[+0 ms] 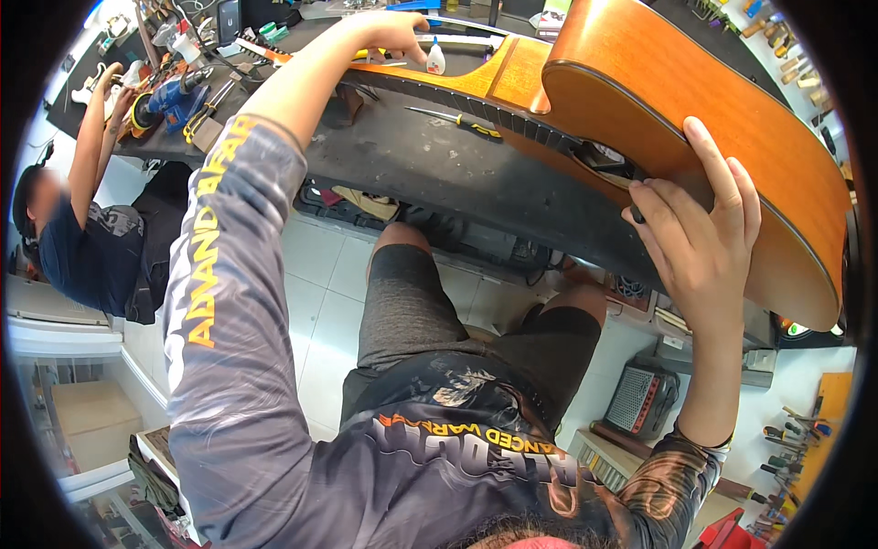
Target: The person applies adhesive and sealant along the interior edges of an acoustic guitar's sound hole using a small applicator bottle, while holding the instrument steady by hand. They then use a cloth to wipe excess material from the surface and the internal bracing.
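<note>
Guitar (722, 78) tipped on its side, soundhole (599, 157) by the right hand

The guitar lies just beyond the right hand (709, 242), its strung face turned toward the person. Its long axis runs from the body, at and beyond that hand, leftward along the neck (462, 84), which passes on the near side of the left hand (393, 38). The right hand is nearer the soundhole, which sits just left of its fingertips.

The right hand comes up from below, wrist bent, thumb and nearest fingers pinched on a small dark piece (637, 213); its outer fingers spread over the body's edge. The left arm stretches far forward, fingers partly curled; whether they grip anything, I cannot tell. A white bottle (435, 61) stands just right of them. A screwdriver (466, 124) lies between the hands on the dark workbench (366, 151), nearer the person than the neck.
</note>
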Available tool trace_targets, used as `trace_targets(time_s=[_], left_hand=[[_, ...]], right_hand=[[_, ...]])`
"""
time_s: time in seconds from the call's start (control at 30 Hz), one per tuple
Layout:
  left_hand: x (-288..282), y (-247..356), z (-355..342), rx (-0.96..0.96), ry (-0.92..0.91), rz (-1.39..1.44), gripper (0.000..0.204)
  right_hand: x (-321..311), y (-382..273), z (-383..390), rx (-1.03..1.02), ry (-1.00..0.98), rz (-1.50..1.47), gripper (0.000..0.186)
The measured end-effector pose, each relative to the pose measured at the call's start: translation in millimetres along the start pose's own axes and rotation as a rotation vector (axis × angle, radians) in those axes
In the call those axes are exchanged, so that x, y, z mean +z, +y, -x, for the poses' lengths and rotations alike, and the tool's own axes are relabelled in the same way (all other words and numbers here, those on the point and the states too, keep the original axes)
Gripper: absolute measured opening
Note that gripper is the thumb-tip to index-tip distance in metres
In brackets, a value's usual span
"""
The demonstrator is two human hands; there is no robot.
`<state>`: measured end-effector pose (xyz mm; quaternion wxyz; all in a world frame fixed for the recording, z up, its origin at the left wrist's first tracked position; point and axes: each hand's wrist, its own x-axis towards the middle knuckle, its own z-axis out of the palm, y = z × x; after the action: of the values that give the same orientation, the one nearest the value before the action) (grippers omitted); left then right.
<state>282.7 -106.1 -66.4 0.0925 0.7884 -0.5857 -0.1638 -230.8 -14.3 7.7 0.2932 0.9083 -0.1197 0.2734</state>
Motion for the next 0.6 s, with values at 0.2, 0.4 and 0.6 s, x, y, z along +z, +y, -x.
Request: trace_targets(time_s=[0.2,0.4,0.6], left_hand=[[21.8,17.6,-19.6,-0.060,-0.070,-0.175,0.085],[6.4,12.9,-40.2,-0.049,-0.283,-0.120,0.063],[20.3,-2.7,-60.3,0.075,-0.140,-0.135,0.046]], right_hand=[[0.5,-7.8,-0.1,0.016,0.015,0.034,0.018],[-1.0,-7.1,3.6,0.049,-0.054,0.058,0.020],[1.0,-7.9,3.4,0.067,-0.058,0.070,0.021]])
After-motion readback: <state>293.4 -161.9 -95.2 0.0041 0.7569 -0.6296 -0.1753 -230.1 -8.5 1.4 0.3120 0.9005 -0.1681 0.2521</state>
